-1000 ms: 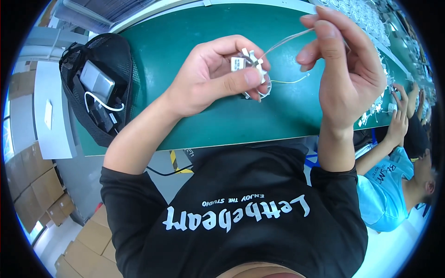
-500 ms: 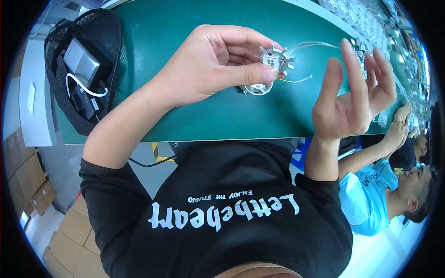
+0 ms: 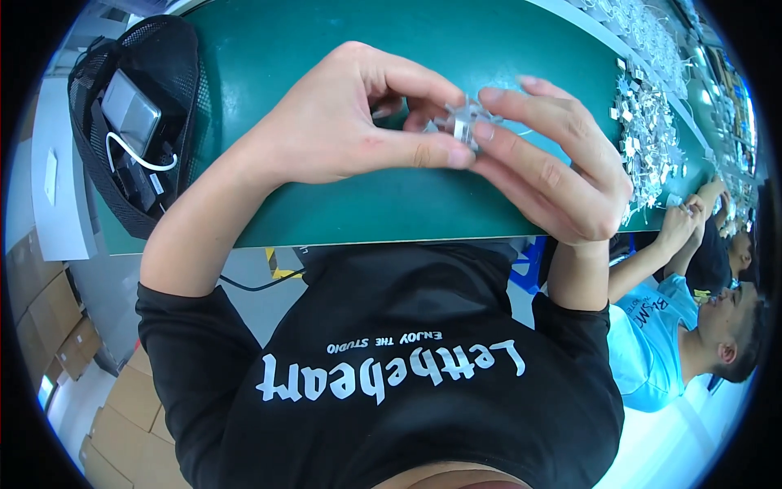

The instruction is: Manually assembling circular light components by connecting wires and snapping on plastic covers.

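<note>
Above the green table, a small round metal part with fins around its edge (image 3: 462,129) is held between my two hands, somewhat blurred by motion. My left hand (image 3: 338,122) pinches it from the left, thumb below and index finger above. From the right, the fingertips of my right hand (image 3: 562,159) close on the same part and cover much of it. A thin pale wire shows behind the right fingers; where it ends is hidden.
On the left stands a black mesh basket (image 3: 194,106) with a silver box (image 3: 132,112) and a white cable (image 3: 138,156). A heap of small white and metal parts (image 3: 648,134) covers the right of the green table (image 3: 269,49). Beyond, a person in light blue (image 3: 652,342) works with both hands.
My right hand, open and apart before, has come left and closed on the finned part. The part has turned in my left hand. A white ring seen under it is no longer visible.
</note>
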`<state>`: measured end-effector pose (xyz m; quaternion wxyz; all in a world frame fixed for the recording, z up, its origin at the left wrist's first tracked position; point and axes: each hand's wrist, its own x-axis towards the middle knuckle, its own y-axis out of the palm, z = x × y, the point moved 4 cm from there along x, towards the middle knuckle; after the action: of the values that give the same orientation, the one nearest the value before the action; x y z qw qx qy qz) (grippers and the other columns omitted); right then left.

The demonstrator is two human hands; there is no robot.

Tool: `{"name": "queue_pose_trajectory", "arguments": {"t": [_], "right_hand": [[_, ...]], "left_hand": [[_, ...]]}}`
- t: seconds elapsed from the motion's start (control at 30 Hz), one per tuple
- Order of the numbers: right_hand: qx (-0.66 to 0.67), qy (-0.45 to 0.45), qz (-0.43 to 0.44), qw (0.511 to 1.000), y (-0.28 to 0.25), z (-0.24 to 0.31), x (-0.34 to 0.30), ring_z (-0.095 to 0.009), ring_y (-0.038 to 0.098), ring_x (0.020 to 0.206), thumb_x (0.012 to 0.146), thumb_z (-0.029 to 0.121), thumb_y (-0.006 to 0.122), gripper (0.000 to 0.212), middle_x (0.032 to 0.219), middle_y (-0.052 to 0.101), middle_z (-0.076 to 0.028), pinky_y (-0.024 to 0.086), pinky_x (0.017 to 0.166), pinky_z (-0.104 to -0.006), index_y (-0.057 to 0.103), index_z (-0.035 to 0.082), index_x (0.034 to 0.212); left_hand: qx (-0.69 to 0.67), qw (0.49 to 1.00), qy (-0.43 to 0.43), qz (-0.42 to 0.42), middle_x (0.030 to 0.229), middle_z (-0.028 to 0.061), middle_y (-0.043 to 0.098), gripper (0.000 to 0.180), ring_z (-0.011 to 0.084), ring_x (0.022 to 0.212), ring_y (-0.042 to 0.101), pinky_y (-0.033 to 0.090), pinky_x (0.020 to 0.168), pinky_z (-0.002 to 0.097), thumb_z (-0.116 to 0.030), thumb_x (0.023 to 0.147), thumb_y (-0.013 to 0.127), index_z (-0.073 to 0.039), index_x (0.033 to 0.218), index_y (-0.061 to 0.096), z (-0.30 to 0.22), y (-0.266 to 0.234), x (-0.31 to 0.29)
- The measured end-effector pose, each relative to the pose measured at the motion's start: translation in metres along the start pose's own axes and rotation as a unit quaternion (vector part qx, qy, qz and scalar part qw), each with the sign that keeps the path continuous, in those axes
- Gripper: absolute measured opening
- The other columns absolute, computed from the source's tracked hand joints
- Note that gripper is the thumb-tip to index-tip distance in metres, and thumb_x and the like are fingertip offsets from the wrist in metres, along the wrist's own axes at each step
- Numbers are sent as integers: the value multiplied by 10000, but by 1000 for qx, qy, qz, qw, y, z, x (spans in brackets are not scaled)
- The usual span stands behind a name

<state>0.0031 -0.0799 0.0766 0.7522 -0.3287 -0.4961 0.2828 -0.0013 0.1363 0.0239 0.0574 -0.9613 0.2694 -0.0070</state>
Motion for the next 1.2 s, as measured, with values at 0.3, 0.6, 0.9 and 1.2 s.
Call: {"name": "queue_pose_trajectory", "arguments": {"t": [0.3, 0.6, 0.9, 1.2], "right_hand": [[49, 123, -104, 986, 1, -20, -18, -283, 800, 975, 742, -28, 891, 329, 1157, 803, -177, 651, 822, -352, 826, -6, 1064], [163, 198, -59, 965, 38, -22, -24, -302, 771, 1060, 791, -59, 849, 367, 1233, 773, -224, 607, 952, -372, 803, -39, 1154], [97, 168, -82, 978, 39, -13, -26, -256, 775, 974, 783, -50, 843, 364, 1143, 769, -189, 626, 838, -318, 822, -23, 1146], [88, 178, -74, 977, 44, -15, -27, -160, 690, 821, 762, -39, 867, 366, 1133, 759, -172, 564, 651, -247, 840, -16, 1127]], "left_hand": [[350, 911, 162, -148, 1176, 38, 734, 705, 226, 1055, 687, 543, 934, 384, -207, 716, 980, -88, 1353, 701, 10, 19, 5], [294, 933, 135, -159, 1169, 68, 742, 719, 249, 1092, 722, 564, 990, 376, -177, 703, 971, -96, 1347, 662, 16, 17, 4], [250, 945, 103, -182, 1087, 51, 774, 546, 213, 994, 765, 616, 866, 332, -166, 714, 995, -74, 1112, 632, 14, 19, 1], [288, 929, 144, -183, 1095, 79, 807, 437, 207, 963, 776, 631, 808, 308, -112, 727, 984, -44, 1006, 656, 16, 21, 0]]}}
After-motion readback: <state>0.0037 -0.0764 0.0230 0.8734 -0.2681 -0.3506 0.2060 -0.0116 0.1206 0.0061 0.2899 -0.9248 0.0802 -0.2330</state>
